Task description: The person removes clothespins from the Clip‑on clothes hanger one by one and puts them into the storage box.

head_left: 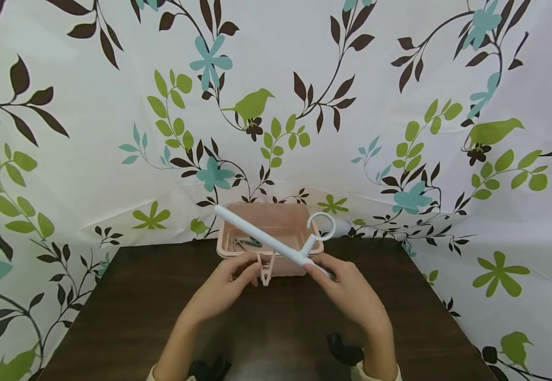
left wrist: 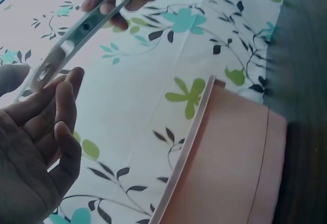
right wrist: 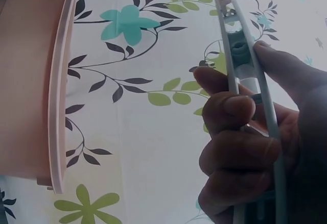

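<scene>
My right hand [head_left: 349, 283] grips a pale blue plastic clothes hanger [head_left: 261, 236] near one end, fingers curled round its bar. The bar slants up to the left, and its round hook [head_left: 334, 225] points up and to the right. In the right wrist view, the hollow underside of the hanger [right wrist: 239, 48] shows. Between thumb and fingers, my left hand [head_left: 223, 288] pinches a pale pink clothespin [head_left: 265, 271] just below the bar. Whether the clothespin is joined to the hanger, I cannot tell.
Behind the hands, a pink plastic bin [head_left: 268, 214] stands at the far edge of the dark wooden table [head_left: 161, 286]. Some small dark green clips [head_left: 249, 242] lie inside it. A patterned cloth [head_left: 276, 63] with leaves and birds hangs behind the table.
</scene>
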`<state>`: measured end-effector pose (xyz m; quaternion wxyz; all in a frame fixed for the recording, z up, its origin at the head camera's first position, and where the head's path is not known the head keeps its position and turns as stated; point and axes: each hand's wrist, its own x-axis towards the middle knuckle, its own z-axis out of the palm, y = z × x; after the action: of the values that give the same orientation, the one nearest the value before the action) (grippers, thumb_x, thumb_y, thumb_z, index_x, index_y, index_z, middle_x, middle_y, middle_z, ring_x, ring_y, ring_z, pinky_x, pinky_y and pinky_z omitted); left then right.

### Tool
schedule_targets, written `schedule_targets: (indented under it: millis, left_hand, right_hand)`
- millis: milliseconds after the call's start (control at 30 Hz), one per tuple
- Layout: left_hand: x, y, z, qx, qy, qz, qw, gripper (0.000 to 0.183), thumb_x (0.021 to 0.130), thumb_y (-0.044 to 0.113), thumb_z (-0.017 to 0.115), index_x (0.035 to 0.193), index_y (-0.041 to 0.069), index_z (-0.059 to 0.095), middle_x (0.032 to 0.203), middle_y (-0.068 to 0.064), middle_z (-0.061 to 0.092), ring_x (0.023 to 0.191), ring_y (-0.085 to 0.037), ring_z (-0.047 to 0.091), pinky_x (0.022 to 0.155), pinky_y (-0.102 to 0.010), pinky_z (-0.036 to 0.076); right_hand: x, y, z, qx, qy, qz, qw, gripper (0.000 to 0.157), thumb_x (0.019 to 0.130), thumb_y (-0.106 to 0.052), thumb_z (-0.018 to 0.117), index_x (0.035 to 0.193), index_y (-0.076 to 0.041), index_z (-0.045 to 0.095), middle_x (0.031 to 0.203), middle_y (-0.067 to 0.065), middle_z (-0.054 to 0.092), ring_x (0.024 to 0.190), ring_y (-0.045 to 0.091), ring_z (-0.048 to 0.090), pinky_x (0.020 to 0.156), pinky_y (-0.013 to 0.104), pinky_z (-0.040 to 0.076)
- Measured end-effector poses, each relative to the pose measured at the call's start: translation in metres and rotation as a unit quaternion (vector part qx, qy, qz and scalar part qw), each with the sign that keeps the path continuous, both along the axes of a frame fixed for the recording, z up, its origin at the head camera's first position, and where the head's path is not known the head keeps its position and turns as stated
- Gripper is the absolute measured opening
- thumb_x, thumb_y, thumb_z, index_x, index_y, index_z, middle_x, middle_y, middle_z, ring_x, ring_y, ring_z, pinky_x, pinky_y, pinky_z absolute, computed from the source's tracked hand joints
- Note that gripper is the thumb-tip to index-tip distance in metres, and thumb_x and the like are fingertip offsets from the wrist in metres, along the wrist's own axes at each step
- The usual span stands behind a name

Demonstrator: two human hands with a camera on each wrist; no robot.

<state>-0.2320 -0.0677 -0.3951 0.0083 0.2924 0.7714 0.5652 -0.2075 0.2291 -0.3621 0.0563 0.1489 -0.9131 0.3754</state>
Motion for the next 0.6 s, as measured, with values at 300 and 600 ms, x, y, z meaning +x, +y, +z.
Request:
schedule_targets:
  millis: [300,600]
  left_hand:
    - [-0.006,0.011,-0.003,0.058,-0.016,-0.043,0.9973,0.028,0.114,0.023,0.057,0.141,0.018,0.066,0.105,-0.005,0.073,0.085,-0.018,0.065,0.077,-0.032,0.056]
    - [-0.003,0.016,-0.008,0.092,-0.049,-0.07,0.9921,0.026,0.116,0.023,0.052,0.131,0.015,0.072,0.089,-0.005,0.071,0.073,-0.012,0.058,0.068,-0.03,0.054]
  right_hand:
    - [0.0,-0.001,-0.001,-0.004,0.033,-0.002,0.999,0.028,0.104,-0.058,0.065,0.117,-0.034,0.073,0.082,-0.007,0.058,0.072,0.011,0.052,0.065,0.03,0.045]
    - [0.004,-0.005,0.002,-0.004,0.02,0.01,1.0,0.032,0.104,-0.054,0.067,0.125,-0.031,0.075,0.094,-0.01,0.068,0.079,0.012,0.059,0.071,0.029,0.049]
